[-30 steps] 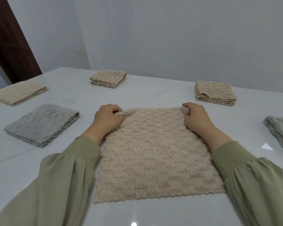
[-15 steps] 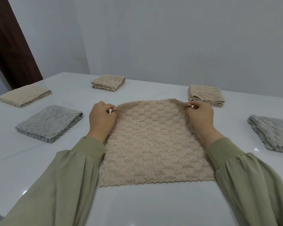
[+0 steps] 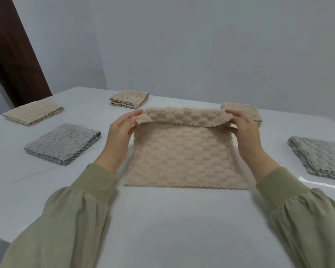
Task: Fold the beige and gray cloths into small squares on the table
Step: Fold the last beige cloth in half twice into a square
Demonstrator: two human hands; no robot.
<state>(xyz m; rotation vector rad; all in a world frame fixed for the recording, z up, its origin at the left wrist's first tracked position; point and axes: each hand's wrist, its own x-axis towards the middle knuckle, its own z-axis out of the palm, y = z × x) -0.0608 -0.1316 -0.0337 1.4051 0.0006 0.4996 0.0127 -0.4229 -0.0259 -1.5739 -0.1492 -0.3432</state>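
An unfolded beige cloth lies in the middle of the white table. Its far edge is raised off the table and curls over toward me. My left hand pinches the far left corner and my right hand pinches the far right corner. The near edge of the cloth stays flat on the table. Folded beige squares sit at the far left, far centre and far right, the last one partly behind the raised edge and my right hand. Folded gray squares rest at the left and right.
A gray wall stands close behind the table's far edge. A dark brown door or panel rises at the far left. Bare tabletop lies between the cloth's near edge and me.
Both hands have lifted the cloth's far corners off the table and brought them toward me, so the far edge now curls over. The camera has tilted up a little.
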